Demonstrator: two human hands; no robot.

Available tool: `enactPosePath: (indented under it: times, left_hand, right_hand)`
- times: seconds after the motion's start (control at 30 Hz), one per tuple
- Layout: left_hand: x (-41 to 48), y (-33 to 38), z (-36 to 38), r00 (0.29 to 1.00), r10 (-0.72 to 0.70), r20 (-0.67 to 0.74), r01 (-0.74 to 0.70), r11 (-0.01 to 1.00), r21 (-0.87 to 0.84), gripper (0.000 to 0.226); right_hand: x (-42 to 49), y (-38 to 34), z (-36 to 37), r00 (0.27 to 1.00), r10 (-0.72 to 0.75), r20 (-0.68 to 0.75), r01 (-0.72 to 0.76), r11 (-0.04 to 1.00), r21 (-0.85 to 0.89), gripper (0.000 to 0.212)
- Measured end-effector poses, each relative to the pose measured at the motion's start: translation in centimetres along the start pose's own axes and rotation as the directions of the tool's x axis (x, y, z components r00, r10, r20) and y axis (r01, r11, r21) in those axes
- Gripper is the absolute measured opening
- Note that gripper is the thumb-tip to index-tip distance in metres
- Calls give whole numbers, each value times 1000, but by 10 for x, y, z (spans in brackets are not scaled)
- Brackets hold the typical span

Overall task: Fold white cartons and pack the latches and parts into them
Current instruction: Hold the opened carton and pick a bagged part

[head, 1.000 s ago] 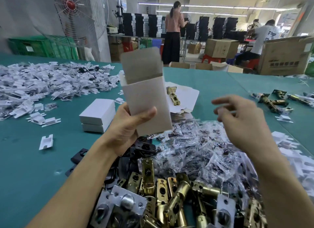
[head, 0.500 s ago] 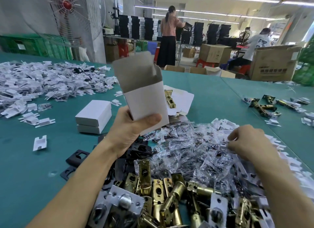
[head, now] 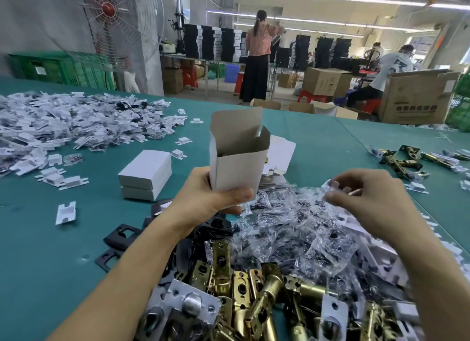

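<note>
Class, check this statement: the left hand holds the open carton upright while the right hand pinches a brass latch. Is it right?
Not quite. The head view shows the right hand pinching a small white part, not a brass latch. The left hand does hold the open carton upright.

2 bare forearms [head: 132, 272]; left grip [head: 211, 200] and right grip [head: 368, 198] bare, nails short
</note>
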State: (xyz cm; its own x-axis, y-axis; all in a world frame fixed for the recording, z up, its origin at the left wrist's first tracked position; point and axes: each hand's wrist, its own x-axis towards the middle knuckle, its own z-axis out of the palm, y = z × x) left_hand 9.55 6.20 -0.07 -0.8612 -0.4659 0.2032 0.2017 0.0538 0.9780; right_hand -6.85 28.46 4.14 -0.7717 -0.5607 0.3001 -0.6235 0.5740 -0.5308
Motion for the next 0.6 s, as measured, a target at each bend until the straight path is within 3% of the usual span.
enactPosePath:
  times: [0.13,0.2,0.33,0.47,0.6]
  left_hand:
    - [1,-4,-2,999,-50,22,48,996,72,26]
    - [2,-7,-4,998,-58,15,57,993,102,24]
    - [3,-9,-4,998,-51,29,46,986,163,28]
    - [3,-10,-4,998,-45,33,39,986,163,24]
    - [2,-8,-3,1000,-23,19,21,995,96,18]
  right_hand:
    - [-8,-39,-1,980,-197,-10,183,889,419,11]
    - [-10,-54,2,959,-276,-64,272,838,473,5]
    - [-7,-74,8,909,-411,-69,397,804,443,5]
    - [2,-83,7,862,-503,-68,504,833,228,9]
    - [6,-88,-2,822,-568,-49,570,813,118,12]
